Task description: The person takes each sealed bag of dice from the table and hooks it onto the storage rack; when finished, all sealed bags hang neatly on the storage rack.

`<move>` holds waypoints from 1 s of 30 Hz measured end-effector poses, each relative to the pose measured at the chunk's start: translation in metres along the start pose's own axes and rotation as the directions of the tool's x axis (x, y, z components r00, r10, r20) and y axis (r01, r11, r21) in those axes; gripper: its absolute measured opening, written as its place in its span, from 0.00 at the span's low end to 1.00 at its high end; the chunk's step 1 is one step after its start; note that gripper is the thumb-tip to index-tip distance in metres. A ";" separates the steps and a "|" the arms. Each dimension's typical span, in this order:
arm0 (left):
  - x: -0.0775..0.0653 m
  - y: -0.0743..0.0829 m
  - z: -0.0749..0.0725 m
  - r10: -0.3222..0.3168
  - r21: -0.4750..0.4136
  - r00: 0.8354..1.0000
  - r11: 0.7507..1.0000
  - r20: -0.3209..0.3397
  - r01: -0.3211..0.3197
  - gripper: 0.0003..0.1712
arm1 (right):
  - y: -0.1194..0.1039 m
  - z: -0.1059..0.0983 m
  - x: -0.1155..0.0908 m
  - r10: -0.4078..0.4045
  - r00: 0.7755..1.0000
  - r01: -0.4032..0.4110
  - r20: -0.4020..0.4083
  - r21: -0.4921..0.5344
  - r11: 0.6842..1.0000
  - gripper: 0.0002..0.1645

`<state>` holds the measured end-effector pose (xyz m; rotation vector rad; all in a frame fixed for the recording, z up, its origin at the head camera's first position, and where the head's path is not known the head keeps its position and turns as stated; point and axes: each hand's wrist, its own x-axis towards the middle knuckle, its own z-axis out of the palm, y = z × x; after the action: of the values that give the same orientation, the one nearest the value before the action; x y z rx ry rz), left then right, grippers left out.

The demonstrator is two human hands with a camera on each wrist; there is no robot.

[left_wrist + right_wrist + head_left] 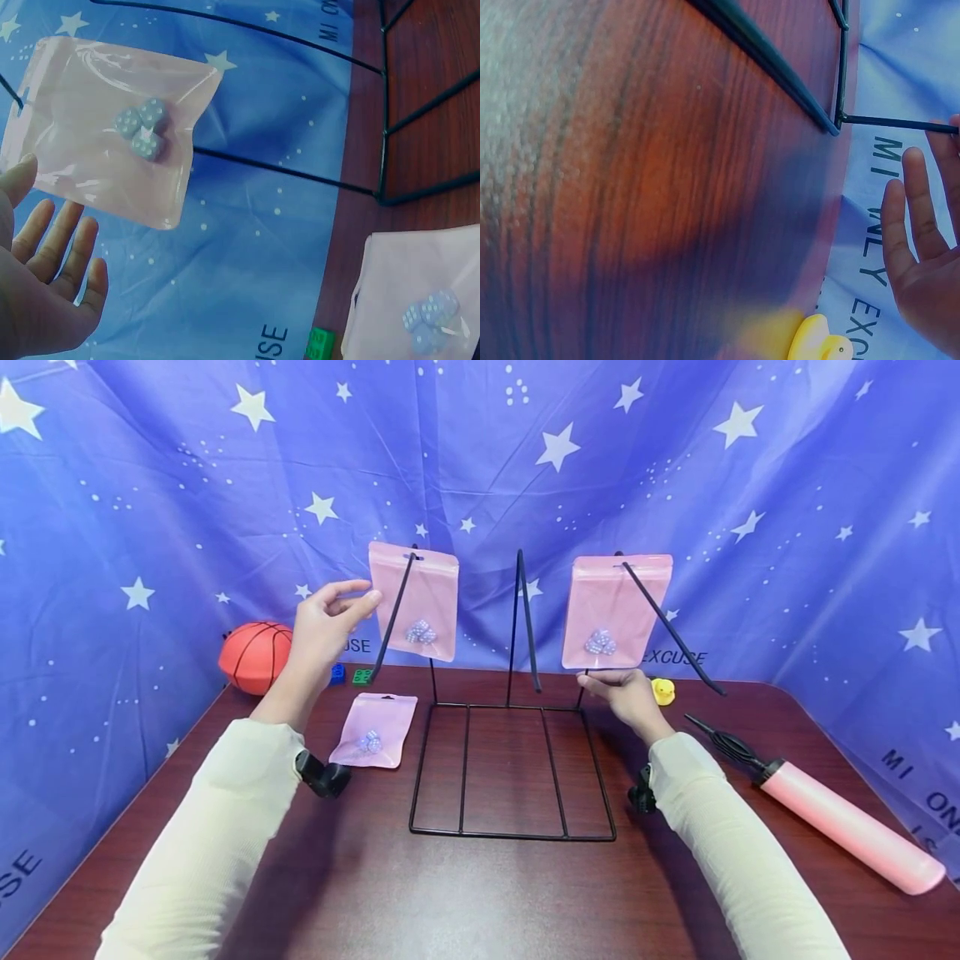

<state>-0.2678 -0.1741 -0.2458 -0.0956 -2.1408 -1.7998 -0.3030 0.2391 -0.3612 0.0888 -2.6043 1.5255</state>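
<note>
A black wire display rack [512, 838] stands on the table with three slanted arms. Pink zip pouches hang by their slots on its left and right arms, the left pouch [442, 589] and the right pouch [600, 593], each showing a cluster of small bluish dotted pieces. At the left pouch's outer edge is my left hand [322, 622], its thumb against the edge and the other fingers spread loosely. Below the right pouch, my right hand [626, 697] pinches the rack's upright post; its thumb is mostly hidden. Another pink pouch [390, 727] lies flat left of the rack.
Behind the left arm sit a red basketball-like ball [255, 656], a blue block [337, 674] and a green block [363, 677]. A yellow duck [663, 692] is beyond my right hand. A pink hand pump [847, 822] lies at the right. Star-patterned cloth surrounds the table.
</note>
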 end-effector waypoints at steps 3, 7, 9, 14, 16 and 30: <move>-0.003 -0.003 -0.007 -0.001 0.042 1.000 0.999 0.013 0.001 0.29 | 0.000 0.000 0.000 0.003 1.000 -0.003 -0.001 -0.008 1.000 0.26; -0.008 -0.007 -0.014 -0.005 0.115 1.000 0.993 0.022 0.002 0.30 | 0.000 0.000 0.001 0.010 1.000 -0.010 0.003 -0.011 1.000 0.25; -0.011 -0.009 -0.018 -0.010 0.138 1.000 0.990 0.027 0.006 0.30 | 0.000 -0.001 0.001 0.008 1.000 -0.008 0.005 -0.013 1.000 0.25; -0.019 -0.017 -0.025 -0.032 0.157 0.998 0.987 0.062 0.022 0.30 | 0.000 -0.001 0.001 -0.006 1.000 0.006 0.004 -0.021 1.000 0.26; -0.021 -0.021 -0.028 -0.045 0.168 0.996 0.985 0.073 0.032 0.30 | 0.000 -0.001 0.001 -0.008 1.000 0.008 0.002 -0.025 1.000 0.26; -0.030 -0.050 -0.042 -0.098 0.197 0.991 0.977 0.086 0.080 0.30 | 0.002 -0.001 0.002 0.016 1.000 -0.016 0.012 -0.028 0.999 0.26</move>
<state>-0.2443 -0.2198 -0.2961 -0.0393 -2.4116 -1.6534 -0.3047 0.2408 -0.3618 0.0750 -2.6409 1.4978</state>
